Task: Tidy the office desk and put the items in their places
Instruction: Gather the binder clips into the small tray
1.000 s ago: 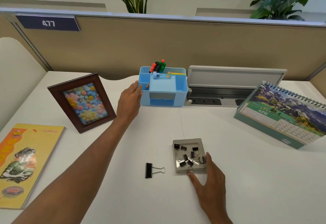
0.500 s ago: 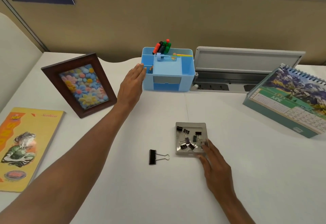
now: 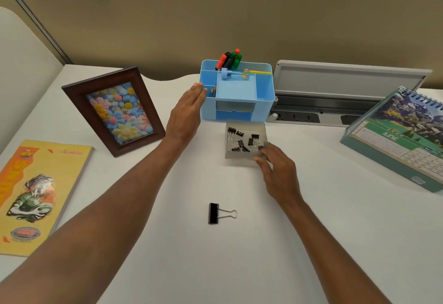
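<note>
Left hand [image 3: 184,114] flat on organizer [image 3: 239,114]; right hand [image 3: 280,172] grips tray [image 3: 242,160]; binder clip [image 3: 213,213] near

One frame [image 3: 112,112], one calendar [image 3: 398,136], one clip [image 3: 213,213] (loose).

Clip tray [image 3: 245,160] just in front of organizer [image 3: 237,102]; lone clip [image 3: 214,213] nearer, frame [image 3: 112,109] left.

Bare desk [image 3: 167,243] lies open around the loose binder clip [image 3: 217,213]. The clip tray [image 3: 239,160] sits just before the blue organizer [image 3: 237,102]. The photo frame [image 3: 115,112] stands left, the calendar [image 3: 402,140] right, the booklet [image 3: 36,196] near-left.
</note>
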Demonstrator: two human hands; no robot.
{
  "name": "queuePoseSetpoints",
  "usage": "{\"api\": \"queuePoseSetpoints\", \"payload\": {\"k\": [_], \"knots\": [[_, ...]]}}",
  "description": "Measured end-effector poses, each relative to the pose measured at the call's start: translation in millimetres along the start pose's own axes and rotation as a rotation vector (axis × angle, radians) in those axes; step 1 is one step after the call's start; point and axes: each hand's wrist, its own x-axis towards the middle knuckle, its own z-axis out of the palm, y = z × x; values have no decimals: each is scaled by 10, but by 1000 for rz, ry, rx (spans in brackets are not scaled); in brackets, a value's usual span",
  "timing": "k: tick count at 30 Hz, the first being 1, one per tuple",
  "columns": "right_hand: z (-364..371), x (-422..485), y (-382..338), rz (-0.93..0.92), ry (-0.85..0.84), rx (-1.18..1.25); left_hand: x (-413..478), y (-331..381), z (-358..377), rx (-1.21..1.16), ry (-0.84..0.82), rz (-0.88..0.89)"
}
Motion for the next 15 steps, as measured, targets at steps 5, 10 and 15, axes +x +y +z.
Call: {"api": "queuePoseSetpoints", "payload": {"k": [5,10,15], "knots": [[222,192,90,-18,-40,-17,-8,-32,41,-7,20,-1],[321,271,80,-9,-31,-54,14,-21,50,-30,45,-24],[372,316,-9,-27,-19,-67,35,-10,64,-61,59,-69]]}}
